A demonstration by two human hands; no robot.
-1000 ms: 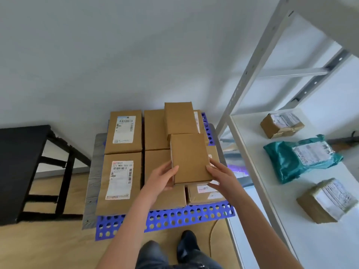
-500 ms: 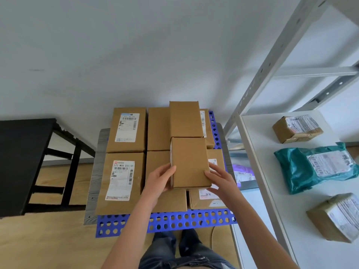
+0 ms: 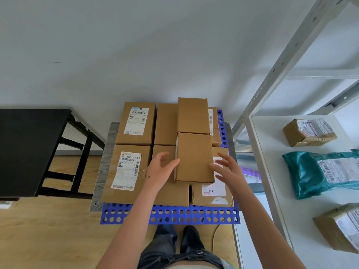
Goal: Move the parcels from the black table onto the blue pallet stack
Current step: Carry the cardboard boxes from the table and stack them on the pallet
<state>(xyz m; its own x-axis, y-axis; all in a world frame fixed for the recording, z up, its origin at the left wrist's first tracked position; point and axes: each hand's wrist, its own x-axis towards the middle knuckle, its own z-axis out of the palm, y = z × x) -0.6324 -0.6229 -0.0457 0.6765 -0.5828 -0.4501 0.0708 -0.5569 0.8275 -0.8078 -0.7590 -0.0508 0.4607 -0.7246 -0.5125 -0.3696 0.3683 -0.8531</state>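
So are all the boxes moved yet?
Nearly, it looks. Parcels cover the blue pallet, with two more on top. The near top box sits flat, with the left hand and right hand open beside it, gripping nothing. The black table shows no parcels in its visible part.

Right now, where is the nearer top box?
Head view, right of centre on the pallet: the box lies atop the lower boxes, between the left hand and right hand, just before the farther top box.

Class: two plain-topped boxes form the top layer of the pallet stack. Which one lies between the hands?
The nearer plain-topped box, flanked by the left hand and right hand; the farther box lies behind it.
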